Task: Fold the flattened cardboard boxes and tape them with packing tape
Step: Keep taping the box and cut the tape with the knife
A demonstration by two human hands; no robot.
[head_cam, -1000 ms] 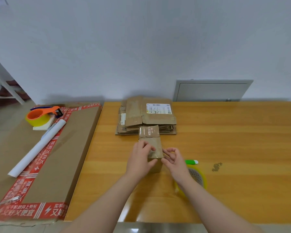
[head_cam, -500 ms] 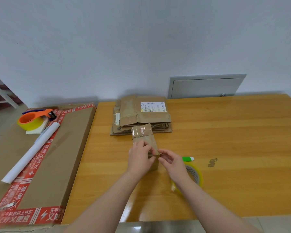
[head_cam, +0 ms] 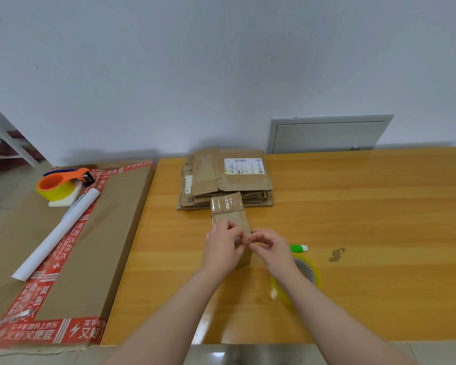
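Observation:
A small brown cardboard box point(head_cam: 232, 219) stands on the wooden table point(head_cam: 353, 219), its far flap taped and raised. My left hand point(head_cam: 223, 250) grips the box's near left side. Touching the box's near top edge, my right hand point(head_cam: 267, 246) has its fingertips pinched together there; whether tape lies under them I cannot tell. A stack of flattened cardboard boxes point(head_cam: 225, 177) lies just behind the box, one with a white label. A roll of clear yellowish packing tape point(head_cam: 307, 272) lies right of my right wrist, partly hidden by the forearm.
A green-and-white marker point(head_cam: 299, 248) lies right of my right hand. A big flat carton point(head_cam: 95, 233) with red tape adjoins the table's left side. On it rest an orange tape dispenser point(head_cam: 61, 184) and a white paper roll point(head_cam: 57, 233). A grey wall panel point(head_cam: 327, 134) is behind.
My right hand has moved from the box's right side up to its near top edge and pinched there. The left hand keeps its grip. The camera view has shifted slightly.

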